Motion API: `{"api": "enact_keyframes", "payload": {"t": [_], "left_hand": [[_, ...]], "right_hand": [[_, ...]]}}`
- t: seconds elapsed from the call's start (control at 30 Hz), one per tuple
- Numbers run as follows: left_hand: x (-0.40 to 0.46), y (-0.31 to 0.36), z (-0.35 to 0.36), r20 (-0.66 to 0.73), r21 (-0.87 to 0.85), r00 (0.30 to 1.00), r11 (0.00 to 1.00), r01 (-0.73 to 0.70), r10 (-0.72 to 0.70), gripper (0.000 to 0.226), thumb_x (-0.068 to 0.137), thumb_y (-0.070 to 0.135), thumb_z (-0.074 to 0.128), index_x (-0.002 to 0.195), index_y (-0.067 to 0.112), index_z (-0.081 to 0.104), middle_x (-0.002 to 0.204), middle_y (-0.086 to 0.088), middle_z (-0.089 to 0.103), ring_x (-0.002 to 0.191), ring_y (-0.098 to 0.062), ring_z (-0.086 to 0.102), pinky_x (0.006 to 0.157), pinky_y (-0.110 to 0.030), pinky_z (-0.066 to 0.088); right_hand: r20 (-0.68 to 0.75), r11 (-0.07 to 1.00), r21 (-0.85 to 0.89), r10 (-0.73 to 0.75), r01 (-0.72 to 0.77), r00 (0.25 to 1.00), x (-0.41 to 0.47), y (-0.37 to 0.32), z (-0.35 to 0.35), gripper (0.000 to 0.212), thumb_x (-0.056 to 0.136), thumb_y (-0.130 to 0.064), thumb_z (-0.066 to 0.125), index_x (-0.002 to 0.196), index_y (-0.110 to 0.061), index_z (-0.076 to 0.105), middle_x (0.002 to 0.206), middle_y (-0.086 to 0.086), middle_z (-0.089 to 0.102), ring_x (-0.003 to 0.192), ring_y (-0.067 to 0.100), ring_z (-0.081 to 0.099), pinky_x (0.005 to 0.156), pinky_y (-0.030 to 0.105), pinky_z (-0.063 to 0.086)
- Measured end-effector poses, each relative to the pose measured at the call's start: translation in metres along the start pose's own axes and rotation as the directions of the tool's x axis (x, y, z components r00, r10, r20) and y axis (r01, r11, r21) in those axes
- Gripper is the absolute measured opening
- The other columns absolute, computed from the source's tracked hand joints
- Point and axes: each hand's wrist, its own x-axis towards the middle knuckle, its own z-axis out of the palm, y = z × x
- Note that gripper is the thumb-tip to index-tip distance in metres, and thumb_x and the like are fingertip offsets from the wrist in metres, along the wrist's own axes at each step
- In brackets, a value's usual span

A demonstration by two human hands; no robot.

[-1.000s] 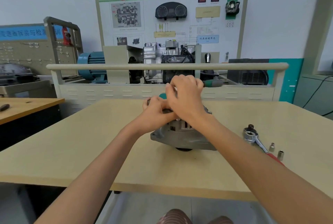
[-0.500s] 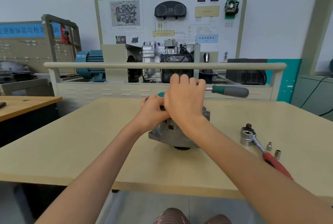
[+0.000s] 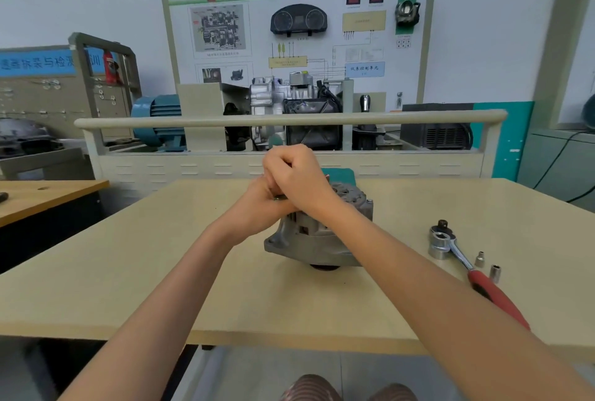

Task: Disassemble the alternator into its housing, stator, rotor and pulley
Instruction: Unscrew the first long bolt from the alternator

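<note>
At the frame's centre the alternator (image 3: 317, 233) sits on the surface (image 3: 128, 271), both hands clenched atop it; the right hand (image 3: 297, 178) has swung its green-handled tool (image 3: 338, 173) from right to behind, suggesting a fastener turning loose, while what the left hand (image 3: 262, 204) holds is hidden.

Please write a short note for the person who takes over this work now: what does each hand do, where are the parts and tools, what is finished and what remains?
Right hand: curled round a tool, above the alternator; only a green bit of the tool shows.
Left hand: against the alternator's top, under the right hand; its grip is hidden.
Alternator: whole, standing on the table, pulley side apparently down.
Red-handled ratchet and two small sockets lie on the table to the right.
Done: nothing separated yet.
Left: housing, stator, rotor, pulley.
</note>
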Motion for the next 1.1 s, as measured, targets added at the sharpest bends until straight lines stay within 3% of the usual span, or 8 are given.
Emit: {"api": "enact_keyframes", "payload": {"t": [0.17,0.33,0.43,0.57,0.7,0.83,0.93,1.1], "left_hand": [[0.004,0.002,0.001,-0.002,0.011,0.999,0.999,0.052,-0.052,0.022,0.085,-0.001,0.064,0.078,0.019,0.070,0.070,0.011,0.072,0.071,0.006,0.065,0.063,-0.010,0.048],[0.009,0.006,0.001,0.052,0.030,0.993,0.994,0.104,-0.106,0.025,0.087,0.011,0.067,0.070,0.029,0.072,0.079,0.003,0.075,0.082,-0.005,0.068,0.081,-0.022,0.052],[0.012,0.010,0.000,0.074,0.033,0.988,0.990,0.134,-0.136,0.026,0.086,0.007,0.068,0.069,0.026,0.073,0.073,0.007,0.074,0.075,0.001,0.066,0.073,-0.010,0.050],[0.012,0.016,-0.003,0.023,0.052,0.985,0.984,0.171,-0.172,0.021,0.081,0.001,0.069,0.070,0.018,0.070,0.065,0.010,0.070,0.066,0.006,0.063,0.063,-0.009,0.049],[0.012,0.023,0.001,-0.036,0.153,0.982,0.970,0.187,-0.184,0.006,0.082,0.010,0.064,0.083,0.006,0.068,0.085,-0.011,0.070,0.084,-0.022,0.062,0.083,-0.039,0.052],[0.015,0.023,0.018,-0.107,0.251,0.970,0.938,0.241,-0.220,0.012,0.079,0.018,0.065,0.075,0.007,0.065,0.077,-0.010,0.068,0.080,-0.019,0.058,0.098,-0.046,0.039],[0.012,0.021,0.018,-0.097,0.244,0.971,0.940,0.237,-0.220,0.010,0.080,0.021,0.067,0.071,0.022,0.063,0.070,0.006,0.064,0.078,-0.007,0.055,0.104,-0.045,0.037],[0.007,0.016,0.004,0.010,0.057,0.980,0.978,0.199,-0.200,0.011,0.087,0.017,0.067,0.095,0.011,0.073,0.096,-0.006,0.074,0.099,-0.016,0.068,0.101,-0.036,0.048]], "right_hand": [[-0.139,1.000,-0.022,-0.007,0.004,0.990,-0.002,0.004,-0.005,0.033,0.082,-0.007,0.044,0.051,0.006,0.044,0.055,0.019,0.038,0.055,0.019,0.034,0.059,0.028,0.027],[-0.196,0.996,-0.026,0.079,-0.086,0.977,0.001,0.012,-0.014,0.036,0.090,-0.002,0.043,0.055,-0.009,0.041,0.057,0.001,0.038,0.058,0.011,0.036,0.061,0.029,0.030],[-0.194,0.982,-0.186,0.006,-0.043,0.981,-0.002,0.014,-0.021,0.031,0.092,-0.005,0.044,0.061,-0.010,0.042,0.062,0.001,0.040,0.064,0.016,0.040,0.066,0.035,0.033],[0.048,0.637,-0.753,-0.196,0.164,0.979,-0.005,0.007,-0.029,0.023,0.095,-0.026,0.042,0.077,-0.015,0.052,0.072,-0.003,0.051,0.074,0.019,0.047,0.081,0.036,0.033],[0.073,0.291,-0.950,-0.135,0.110,0.988,-0.001,-0.001,-0.024,0.038,0.096,-0.042,0.033,0.101,-0.010,0.052,0.093,0.011,0.061,0.080,0.027,0.055,0.067,0.035,0.028],[-0.050,0.273,-0.960,0.041,-0.059,0.998,-0.001,0.000,-0.037,0.045,0.098,-0.048,0.029,0.104,-0.009,0.050,0.082,0.007,0.051,0.066,0.022,0.042,0.051,0.029,0.028],[0.017,0.295,-0.955,-0.060,0.034,0.998,-0.006,0.004,-0.044,0.038,0.099,-0.042,0.030,0.096,-0.011,0.051,0.075,0.002,0.042,0.063,0.020,0.040,0.049,0.029,0.023],[0.185,0.723,-0.660,-0.108,0.205,0.977,-0.001,0.010,-0.048,0.034,0.095,-0.021,0.042,0.062,-0.018,0.035,0.060,-0.006,0.034,0.062,0.009,0.035,0.060,0.030,0.028]]}}
